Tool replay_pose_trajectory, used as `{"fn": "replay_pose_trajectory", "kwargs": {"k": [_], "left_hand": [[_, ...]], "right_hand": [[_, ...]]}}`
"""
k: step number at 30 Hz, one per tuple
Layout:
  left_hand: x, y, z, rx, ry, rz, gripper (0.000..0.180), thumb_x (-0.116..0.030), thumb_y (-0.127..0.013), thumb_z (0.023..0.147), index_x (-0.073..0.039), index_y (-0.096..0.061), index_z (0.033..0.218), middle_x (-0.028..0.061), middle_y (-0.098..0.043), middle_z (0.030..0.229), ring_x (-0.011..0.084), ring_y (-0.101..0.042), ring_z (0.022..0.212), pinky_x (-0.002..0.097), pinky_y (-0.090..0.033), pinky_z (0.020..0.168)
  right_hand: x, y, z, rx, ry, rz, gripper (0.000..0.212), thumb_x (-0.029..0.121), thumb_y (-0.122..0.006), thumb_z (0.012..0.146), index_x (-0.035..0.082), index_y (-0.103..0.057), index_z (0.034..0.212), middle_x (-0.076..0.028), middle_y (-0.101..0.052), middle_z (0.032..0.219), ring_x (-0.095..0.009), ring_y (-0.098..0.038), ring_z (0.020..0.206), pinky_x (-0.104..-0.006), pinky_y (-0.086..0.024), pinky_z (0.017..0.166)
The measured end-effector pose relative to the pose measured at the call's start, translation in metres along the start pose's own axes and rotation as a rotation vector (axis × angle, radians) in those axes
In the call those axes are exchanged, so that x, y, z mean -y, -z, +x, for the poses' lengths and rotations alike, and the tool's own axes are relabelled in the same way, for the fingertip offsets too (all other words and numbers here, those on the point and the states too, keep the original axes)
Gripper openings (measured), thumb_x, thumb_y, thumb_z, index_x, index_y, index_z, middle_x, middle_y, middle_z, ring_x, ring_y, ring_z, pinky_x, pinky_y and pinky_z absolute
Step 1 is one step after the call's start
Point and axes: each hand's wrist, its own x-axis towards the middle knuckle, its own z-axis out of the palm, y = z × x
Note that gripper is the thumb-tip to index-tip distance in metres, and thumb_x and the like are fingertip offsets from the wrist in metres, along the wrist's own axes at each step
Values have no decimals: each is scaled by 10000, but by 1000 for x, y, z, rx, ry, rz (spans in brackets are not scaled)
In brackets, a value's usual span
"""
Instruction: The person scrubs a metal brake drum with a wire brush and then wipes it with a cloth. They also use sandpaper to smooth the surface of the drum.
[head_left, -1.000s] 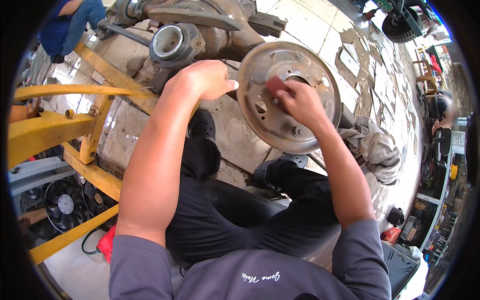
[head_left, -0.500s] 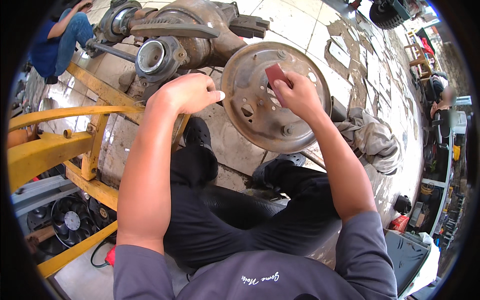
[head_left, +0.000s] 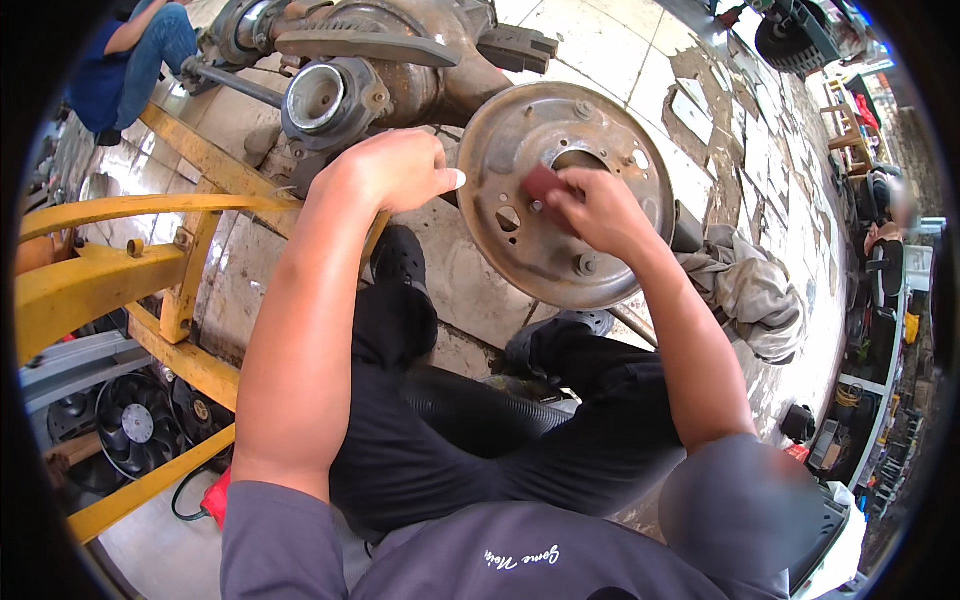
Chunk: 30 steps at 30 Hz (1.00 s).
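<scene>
— Gripping a dark-red sheet (head_left: 542, 186) is the right hand (head_left: 605, 210), thumb and fingers pinched together. Where is the sheet?

— Over the face of a round, rusty metal plate (head_left: 545, 255), at the lower left of its central opening. The fingers cover part of it; whether its underside touches the metal cannot be told.

— And the opening (head_left: 580, 158)?

— Partly hidden: the right hand overlaps its lower portion, leaving the upper edge in view.

— The left hand (head_left: 395, 172)?

— Near the plate's left rim, back uppermost, fingers curled, thumb pointing toward the rim. The palm is out of sight, so whether it closes on anything cannot be told.

— Farther out?

— Beyond the left hand, a grey hub (head_left: 368, 100) with a round bore, beside a rusty axle housing (head_left: 405, 92) cut off above. Right of the plate, a crumpled grey cloth (head_left: 745, 295); at left, a yellow frame (head_left: 110, 285), partly hiding a black fan (head_left: 138, 425).

— The margins?

— A person in blue (head_left: 95, 85), cropped at upper left; at lower right, a blurred patch (head_left: 740, 505) obscures detail.
</scene>
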Motion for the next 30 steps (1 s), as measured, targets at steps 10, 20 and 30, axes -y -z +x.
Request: {"fn": "replay_pose_trajectory", "kwargs": {"k": [10,20,30], "left_hand": [[7,-1,9,7,60,35,435,-373,-547,1014,14,-686,1155,210,-692,1164,366,-645,1120,439,-494,968],[3,10,0,1,101,13,436,-385,-563,1005,-11,-686,1193,203,-687,1202,354,-645,1136,430,-485,995],[26,16,-8,-110,10,-8,444,-382,-586,1006,1,-680,1210,184,-706,1122,325,-661,1066,415,-496,949]], "right_hand": [[-1,-1,12,71,13,31,248,237,-663,940,53,-708,1100,-223,-707,946,-419,-666,946,-480,-505,826],[4,0,18,-10,307,-115,223,216,-653,923,106,-723,1104,-163,-721,950,-371,-675,947,-468,-515,828],[9,8,36,127,356,-202,221,167,-670,894,108,-740,1095,-138,-735,929,-348,-682,911,-445,-520,791]]}}
